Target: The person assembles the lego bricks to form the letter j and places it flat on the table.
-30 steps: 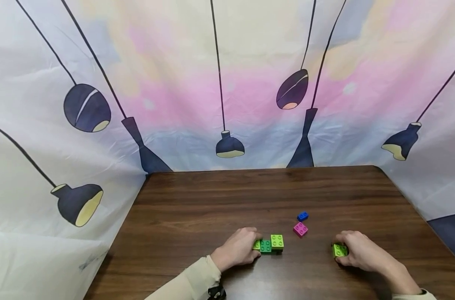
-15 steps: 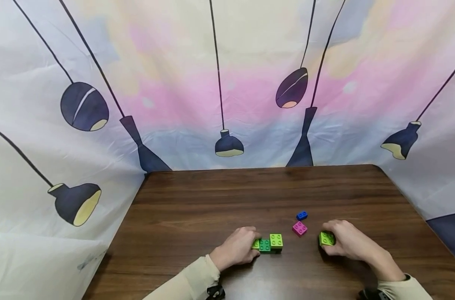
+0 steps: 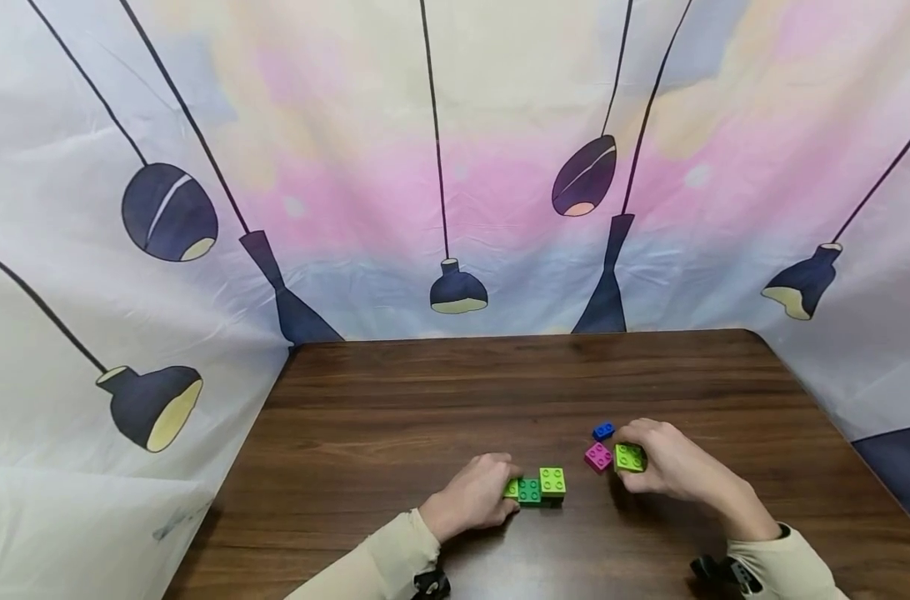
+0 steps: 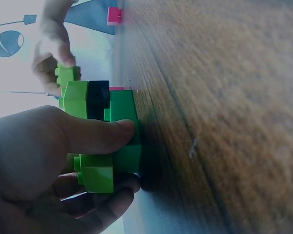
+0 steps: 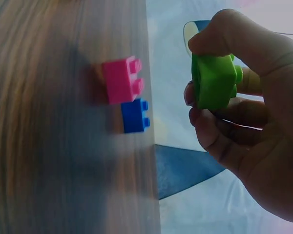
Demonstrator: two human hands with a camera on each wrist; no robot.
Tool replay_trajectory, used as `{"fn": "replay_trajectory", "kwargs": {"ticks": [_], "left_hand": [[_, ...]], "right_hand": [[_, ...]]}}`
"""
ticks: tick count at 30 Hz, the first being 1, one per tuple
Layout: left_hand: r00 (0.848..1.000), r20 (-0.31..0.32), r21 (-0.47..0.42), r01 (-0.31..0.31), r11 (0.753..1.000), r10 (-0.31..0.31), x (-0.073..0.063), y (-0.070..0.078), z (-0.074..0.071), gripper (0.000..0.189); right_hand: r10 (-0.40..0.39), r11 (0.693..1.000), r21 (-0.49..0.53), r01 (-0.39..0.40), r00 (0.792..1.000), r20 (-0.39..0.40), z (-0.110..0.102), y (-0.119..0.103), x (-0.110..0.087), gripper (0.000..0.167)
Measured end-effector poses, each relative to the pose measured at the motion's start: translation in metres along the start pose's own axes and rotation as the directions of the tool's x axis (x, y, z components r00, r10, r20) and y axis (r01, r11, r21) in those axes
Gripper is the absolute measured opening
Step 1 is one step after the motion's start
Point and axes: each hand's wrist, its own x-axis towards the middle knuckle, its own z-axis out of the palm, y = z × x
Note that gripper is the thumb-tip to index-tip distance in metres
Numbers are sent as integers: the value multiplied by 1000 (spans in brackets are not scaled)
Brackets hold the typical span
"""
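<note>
My left hand (image 3: 473, 498) grips the left end of a toy brick assembly (image 3: 530, 492) on the table. In the left wrist view it has a green base (image 4: 124, 158), a lime brick (image 4: 98, 178) at one end, and a dark brick (image 4: 97, 100) topped by another lime brick (image 4: 76, 100) at the other. Thumb and fingers of my right hand (image 3: 676, 467) pinch a loose lime brick (image 3: 630, 457), held above the table, studs up. Just left of it in the head view lies a pink brick (image 3: 598, 457), with a small blue brick (image 3: 603, 431) behind.
The brown wooden table (image 3: 395, 400) extends behind and beside both hands. A cloth (image 3: 365, 167) printed with hanging lamps hangs along its back and sides. Dark straps (image 3: 725, 575) show at both wrists.
My right hand has carried the lime brick left and farther back across the table, up beside the pink brick. The left hand keeps its grip on the assembly in the same place.
</note>
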Motion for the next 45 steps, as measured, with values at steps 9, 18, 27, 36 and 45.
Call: {"fn": "replay_trajectory", "kwargs": {"ticks": [9, 18, 27, 36, 45], "left_hand": [[1000, 9, 8, 9, 1000, -9, 3, 0, -1, 27], [999, 22, -14, 26, 1000, -26, -1, 0, 0, 28], [999, 26, -17, 36, 999, -36, -2, -1, 2, 29], [999, 33, -6, 32, 999, -32, -1, -1, 0, 28], [999, 30, 4, 34, 999, -35, -1, 0, 0, 30]], "right_hand": [[-87, 996, 2, 87, 994, -64, -3, -9, 16, 32], [-151, 989, -7, 151, 981, -120, 4, -20, 27, 28], [-154, 988, 4, 155, 985, -82, 2, -26, 34, 30], [-187, 981, 24, 190, 979, -86, 6, -30, 40, 28], [-198, 978, 60, 200, 979, -42, 10, -35, 46, 30]]}}
